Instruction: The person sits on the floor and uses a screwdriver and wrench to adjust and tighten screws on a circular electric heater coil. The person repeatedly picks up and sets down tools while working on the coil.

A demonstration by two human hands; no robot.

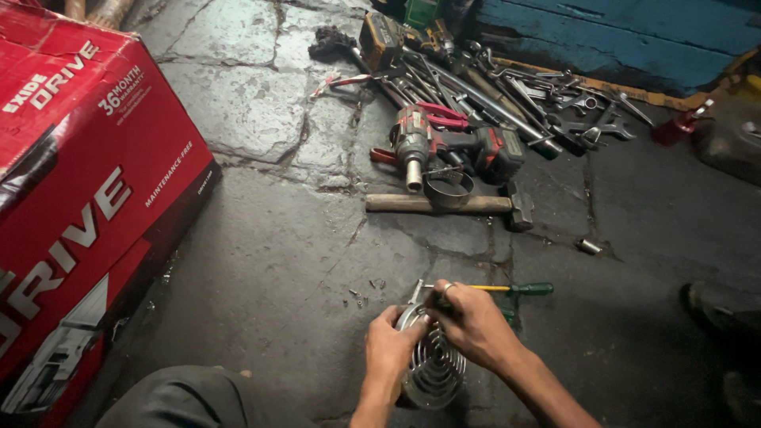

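Only one real package in my view: a big red cardboard box [79, 182] sitting on the stone floor at the left edge, filling most of that side. It's a chunky rectangular carton, turned a bit so I see its top and one long side, with the near corner cut off by the frame. Bright red all over, large white lettering running along the side, smaller white print near the top edge. Low on the side there's a grey and white product picture [55, 361]. The top has a dark strip across it, maybe tape or a handle slot, can't tell. No screens or signs anywhere.
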